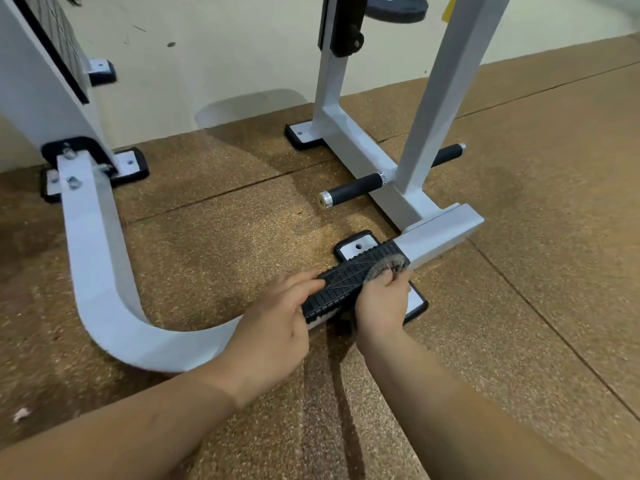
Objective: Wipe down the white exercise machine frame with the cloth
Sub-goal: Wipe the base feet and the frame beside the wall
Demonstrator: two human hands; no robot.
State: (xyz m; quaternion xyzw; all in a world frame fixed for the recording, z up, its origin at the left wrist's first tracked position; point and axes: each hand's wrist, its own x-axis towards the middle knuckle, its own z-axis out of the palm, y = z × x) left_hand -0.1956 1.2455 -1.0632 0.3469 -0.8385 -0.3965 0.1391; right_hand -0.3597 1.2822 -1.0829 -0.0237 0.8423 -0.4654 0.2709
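Observation:
The white exercise machine frame (100, 271) curves along the brown floor from the left and runs under a black ribbed rubber tread (349, 278) in the middle. My left hand (273, 327) rests on the near end of that tread, fingers curled over its edge. My right hand (381, 303) grips a small grey cloth (389, 266) and presses it on the tread's far end, beside the bare white square tube (443, 233). Most of the cloth is hidden in my fist.
White uprights (446, 95) rise from the base at the back right, with black foam-covered pegs (353, 188) sticking out on both sides. A black weight plate (394, 8) hangs at the top. Black-rimmed foot plates (301, 135) sit on the floor. A cream wall stands behind.

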